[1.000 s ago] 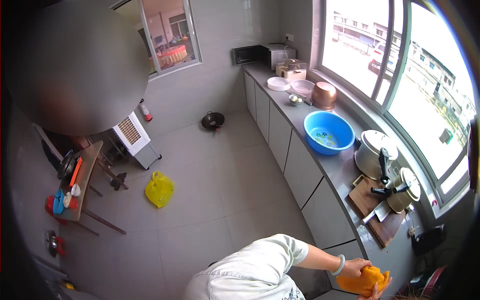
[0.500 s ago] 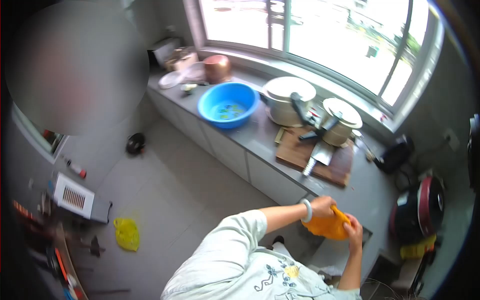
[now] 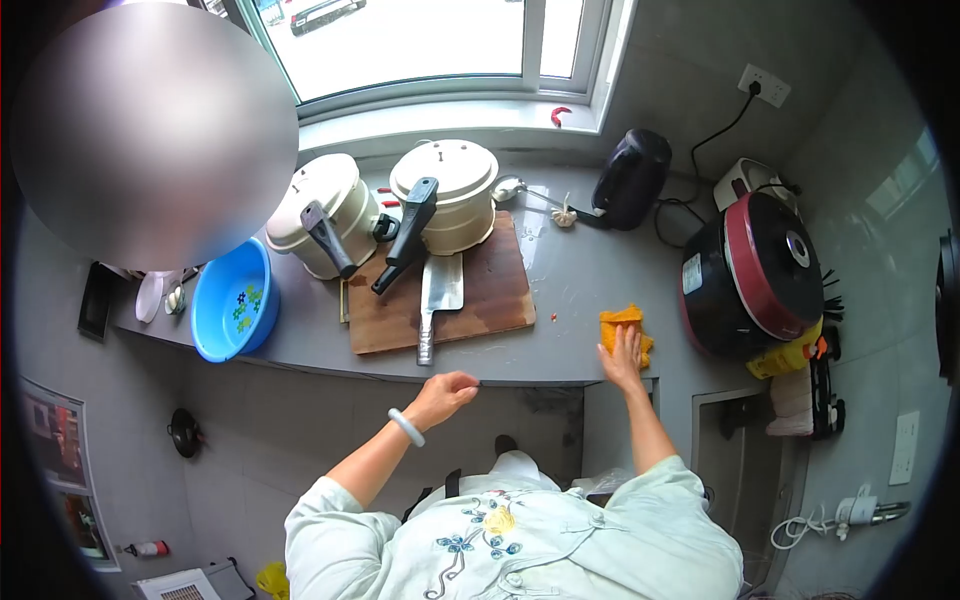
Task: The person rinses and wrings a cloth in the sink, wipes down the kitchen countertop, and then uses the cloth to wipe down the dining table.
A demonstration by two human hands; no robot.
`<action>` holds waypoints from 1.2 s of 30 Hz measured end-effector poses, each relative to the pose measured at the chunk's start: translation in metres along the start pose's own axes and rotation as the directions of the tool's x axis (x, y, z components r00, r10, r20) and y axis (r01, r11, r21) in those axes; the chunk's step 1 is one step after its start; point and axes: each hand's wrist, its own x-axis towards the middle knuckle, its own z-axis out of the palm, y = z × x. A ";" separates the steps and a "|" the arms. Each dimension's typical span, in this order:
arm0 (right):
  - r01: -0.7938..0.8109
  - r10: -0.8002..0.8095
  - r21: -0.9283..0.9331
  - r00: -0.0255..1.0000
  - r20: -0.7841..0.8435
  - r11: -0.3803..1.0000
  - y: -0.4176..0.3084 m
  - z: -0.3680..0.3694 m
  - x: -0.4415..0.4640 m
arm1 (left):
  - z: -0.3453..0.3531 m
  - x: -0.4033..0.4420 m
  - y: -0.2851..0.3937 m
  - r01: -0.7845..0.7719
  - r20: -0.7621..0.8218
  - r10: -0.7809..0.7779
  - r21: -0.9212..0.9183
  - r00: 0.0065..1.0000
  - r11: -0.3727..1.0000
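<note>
My right hand (image 3: 624, 360) lies with its fingers stretched out over a folded orange cloth (image 3: 628, 318), pressing it on the grey counter near the front edge. My left hand (image 3: 444, 398), above a pale bracelet, hangs in front of the counter edge. Its fingers are curled together and I see nothing in them. Just beyond it, a cleaver (image 3: 442, 288) rests on a wooden cutting board (image 3: 495, 290), its handle over the board's front edge. Two white pressure cookers (image 3: 455, 210) with black handles stand at the back of the board and beside it.
A blue basin (image 3: 215, 300) stands on the left of the counter. To the right are a rice cooker (image 3: 760, 265), a dark kettle (image 3: 632, 180) and a corded wall socket (image 3: 765, 85). A ladle (image 3: 510, 188) and garlic bulb (image 3: 563, 215) lie near the kettle.
The view has turned right. The orange cloth, earlier held up between both hands, is now down on the counter under my right hand. My left hand has let go and moved left.
</note>
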 end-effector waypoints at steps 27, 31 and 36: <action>0.531 -0.532 0.091 0.796 0.287 0.843 -0.079 0.042 0.119 | -0.009 -0.096 -0.112 0.410 -0.236 -0.606 -0.550 0.760 0.728; 0.446 -0.504 0.241 0.809 0.302 0.862 -0.054 0.031 0.068 | -0.010 -0.096 -0.132 0.411 -0.185 -0.579 -0.537 0.794 0.736; -0.043 -0.286 0.704 0.895 0.343 0.709 -0.035 0.006 0.038 | -0.028 -0.113 -0.147 0.412 -0.164 -0.540 -0.479 0.826 0.775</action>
